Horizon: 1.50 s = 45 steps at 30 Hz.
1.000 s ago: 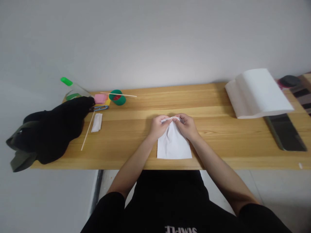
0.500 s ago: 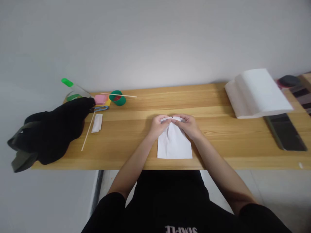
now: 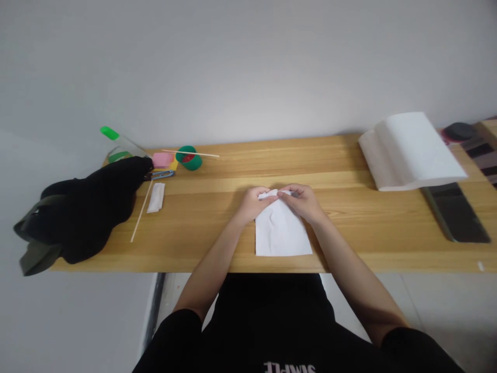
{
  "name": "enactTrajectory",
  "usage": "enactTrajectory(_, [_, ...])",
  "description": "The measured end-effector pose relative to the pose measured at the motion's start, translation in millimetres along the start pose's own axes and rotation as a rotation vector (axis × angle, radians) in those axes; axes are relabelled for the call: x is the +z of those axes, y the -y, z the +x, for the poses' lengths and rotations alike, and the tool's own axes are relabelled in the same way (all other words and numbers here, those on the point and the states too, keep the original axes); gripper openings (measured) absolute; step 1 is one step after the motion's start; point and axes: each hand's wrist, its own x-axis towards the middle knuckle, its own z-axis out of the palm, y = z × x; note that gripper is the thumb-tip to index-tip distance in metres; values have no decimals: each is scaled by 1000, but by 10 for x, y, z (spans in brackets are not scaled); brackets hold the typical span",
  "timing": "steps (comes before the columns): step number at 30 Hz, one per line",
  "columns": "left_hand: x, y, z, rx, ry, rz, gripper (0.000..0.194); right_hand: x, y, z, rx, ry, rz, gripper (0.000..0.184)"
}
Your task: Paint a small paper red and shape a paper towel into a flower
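Observation:
A white paper sheet (image 3: pixel 281 233), which looks like a tissue, lies near the table's front edge with a slight crease down its middle. Its far edge is pinched by my left hand (image 3: pixel 253 203), thumb on top and fingers behind. Close beside it, my right hand (image 3: pixel 302 201) grips the same far edge, the two thumbs almost meeting. My fingertips behind the paper are partly hidden. The near edge of the sheet rests flat toward me.
On the wooden table's (image 3: pixel 217 207) left lie a black cloth item (image 3: pixel 89 212), a thin stick (image 3: pixel 141 212), a folded white paper (image 3: pixel 156 197), a blue-handled cutter (image 3: pixel 161 175) and pink notes (image 3: pixel 162 159). A green cup (image 3: pixel 189 158) has another stick across it. Rightward are a paper stack (image 3: pixel 413 150) and a dark phone (image 3: pixel 456 212).
The paper's near edge has shifted slightly right and its folds look flatter. Both hands keep their pinch, the thumbs a little lower on the sheet.

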Motion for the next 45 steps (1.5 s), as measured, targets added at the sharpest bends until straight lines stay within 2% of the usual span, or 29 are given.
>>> enactTrajectory(8, [-50,-75,-36,-49,90,-34,25,-18,75,-30,14,38,-20,27])
enactTrajectory(11, [-51,-66,-37,-43,77,-77,26,-17,86,-32,14,33,-28,26])
enactTrajectory(17, [-51,-42,-23,-113,24,-166,29,-13,77,-27,24,16,-22,31])
enactTrajectory(21, [-54,-30,-12,-116,17,-181,29,-14,88,-37,44,52,-2,33])
enactTrajectory(24, [-52,-29,-5,-119,11,-187,30,-20,100,-43,85,85,12,31])
enactTrajectory(30, [-37,-67,-18,-125,3,-212,32,-23,104,-41,83,65,18,25])
enactTrajectory(38, [-40,-98,-45,-133,58,-313,41,-17,118,-61,98,123,68,35])
enactTrajectory(45, [-63,-96,-49,-146,67,-321,40,-55,83,-54,183,179,71,39])
